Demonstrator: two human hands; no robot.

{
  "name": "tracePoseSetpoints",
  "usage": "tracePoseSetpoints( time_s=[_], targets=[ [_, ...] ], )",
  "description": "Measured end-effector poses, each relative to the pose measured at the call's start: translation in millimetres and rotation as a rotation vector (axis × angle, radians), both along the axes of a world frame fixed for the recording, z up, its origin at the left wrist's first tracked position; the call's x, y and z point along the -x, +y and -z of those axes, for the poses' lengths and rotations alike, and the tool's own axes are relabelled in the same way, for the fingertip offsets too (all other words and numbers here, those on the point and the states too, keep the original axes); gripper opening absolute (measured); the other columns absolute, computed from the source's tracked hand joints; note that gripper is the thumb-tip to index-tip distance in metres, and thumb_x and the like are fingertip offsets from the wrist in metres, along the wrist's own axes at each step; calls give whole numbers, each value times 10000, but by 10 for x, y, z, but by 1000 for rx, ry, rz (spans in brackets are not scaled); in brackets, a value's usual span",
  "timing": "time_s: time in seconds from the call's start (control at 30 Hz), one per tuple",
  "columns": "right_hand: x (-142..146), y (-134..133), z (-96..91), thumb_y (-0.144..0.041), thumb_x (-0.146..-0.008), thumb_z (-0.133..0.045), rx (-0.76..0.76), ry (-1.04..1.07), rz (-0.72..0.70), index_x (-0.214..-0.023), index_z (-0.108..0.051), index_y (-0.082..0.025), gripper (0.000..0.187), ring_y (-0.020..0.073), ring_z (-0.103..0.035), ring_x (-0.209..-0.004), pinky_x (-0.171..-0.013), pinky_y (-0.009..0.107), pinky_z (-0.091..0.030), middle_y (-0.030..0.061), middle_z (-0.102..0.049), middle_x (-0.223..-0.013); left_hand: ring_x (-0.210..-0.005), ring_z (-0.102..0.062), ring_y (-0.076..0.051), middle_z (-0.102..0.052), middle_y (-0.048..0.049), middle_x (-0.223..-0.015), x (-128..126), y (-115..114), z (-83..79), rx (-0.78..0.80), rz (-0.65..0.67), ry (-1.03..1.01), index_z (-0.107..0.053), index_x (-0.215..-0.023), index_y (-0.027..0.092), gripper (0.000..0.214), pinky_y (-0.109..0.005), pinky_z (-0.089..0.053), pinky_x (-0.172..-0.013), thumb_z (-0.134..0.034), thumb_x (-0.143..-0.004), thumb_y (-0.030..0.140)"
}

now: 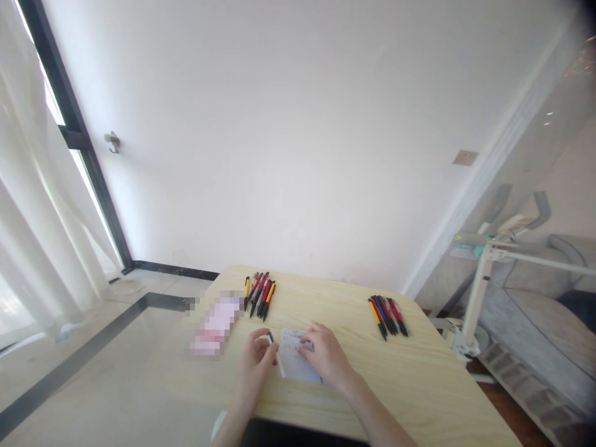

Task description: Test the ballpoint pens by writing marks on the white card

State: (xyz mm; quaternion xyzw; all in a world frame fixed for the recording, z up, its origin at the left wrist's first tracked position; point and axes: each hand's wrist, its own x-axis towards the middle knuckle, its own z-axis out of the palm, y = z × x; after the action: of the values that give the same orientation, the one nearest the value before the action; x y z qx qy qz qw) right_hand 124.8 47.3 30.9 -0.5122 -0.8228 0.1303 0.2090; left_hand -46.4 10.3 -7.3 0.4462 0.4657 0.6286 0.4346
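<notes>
Left hand [257, 355] pinches white pen [280, 363], bottom centre of frame. Right hand [326, 355], fingers curled, over marked white sheet [296, 370] on desk [326, 290]; can't tell if it grips anything. Pen bunches: left pile [266, 300] lower centre, right pile [388, 317] lower right.

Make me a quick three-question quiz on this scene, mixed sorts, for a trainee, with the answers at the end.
1. True or false: the right hand is over the flat, pale sheet.
2. Multiple choice: what holds the slim white piece with the dark end? A, the right hand; B, the left hand; C, neither hand.
3. Fill in: in both the left pen bunch and the right pen bunch on the table, the leftmost pen is black and ____.

Key: 1, true. 2, B. 3, yellow.
</notes>
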Motion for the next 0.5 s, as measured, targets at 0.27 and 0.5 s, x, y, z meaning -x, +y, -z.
tracePoseSetpoints(
  time_s=[0.27,0.5],
  targets=[
    [-2,-1,-2,-259,-730,-609,17,-39,-4,-777,-682,-217,97,164,-522,-807,-740,234,-355,22,-583,-810,-507,-511,-106,-507,80,-559,-4,-11,-35,17,3,-21,-437,-962,207,314,-226,-394,-520,-596,-711,308],
    [-9,-9,-13,-250,-713,-619,18,-15,-19,-743,-679,-212,77,164,-529,-784,-714,232,-366,20,-583,-786,-496,-511,-109,-506,85,-537,-5,-17,-59,28,-5,-10,-439,-949,208,328,-228,-390,-514,-606,-696,331]
  ],
)
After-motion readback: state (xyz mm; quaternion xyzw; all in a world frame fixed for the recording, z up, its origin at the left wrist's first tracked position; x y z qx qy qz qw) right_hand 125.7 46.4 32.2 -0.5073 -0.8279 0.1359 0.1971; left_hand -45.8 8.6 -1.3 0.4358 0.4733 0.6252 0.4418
